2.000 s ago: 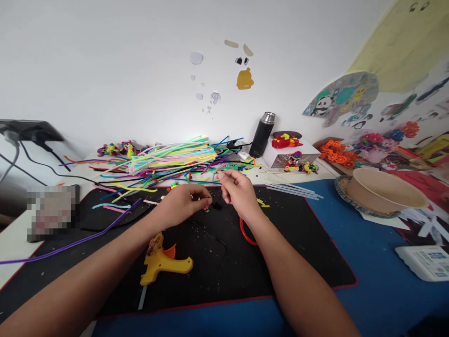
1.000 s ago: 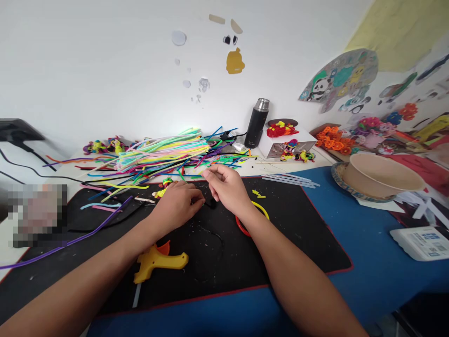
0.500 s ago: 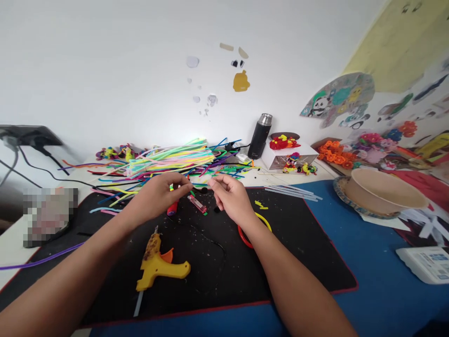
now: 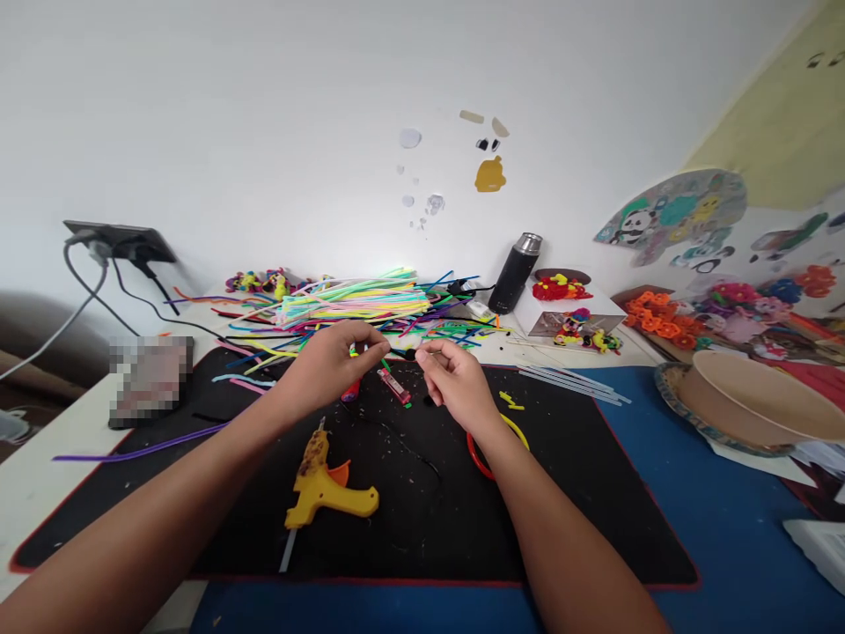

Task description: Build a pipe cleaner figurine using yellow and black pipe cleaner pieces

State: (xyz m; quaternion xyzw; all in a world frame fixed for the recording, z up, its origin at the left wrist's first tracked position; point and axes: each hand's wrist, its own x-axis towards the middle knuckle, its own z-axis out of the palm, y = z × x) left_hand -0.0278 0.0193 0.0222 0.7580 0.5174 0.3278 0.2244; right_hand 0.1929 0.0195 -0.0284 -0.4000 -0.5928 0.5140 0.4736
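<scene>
My left hand (image 4: 341, 363) is raised over the far edge of the black mat (image 4: 409, 537), thumb and fingertips pinched together. Facing it, my right hand (image 4: 455, 377) is closed in a similar pinch, a small gap away. A thin dark strand and a small black oval (image 4: 410, 354) show between the fingertips; whether they are held or lie behind is unclear. Below the left hand, a red object (image 4: 350, 390) is partly hidden. A small red and white item with green ends (image 4: 394, 386) lies between the hands. A yellow glue gun (image 4: 330, 490) rests nearer me, a glue stick protruding from its back.
Behind the hands lies a pile of colored pipe cleaners (image 4: 356, 304). A black thermos (image 4: 516, 273) stands by a white box (image 4: 591, 304). Clear glue sticks (image 4: 574, 383), a red and yellow ring (image 4: 518, 431) and a beige bowl (image 4: 759, 387) are to the right.
The camera has turned left, so the whole scene sits further right. Both hands keep their pinched pose, and the dark strand between the fingertips shows more plainly.
</scene>
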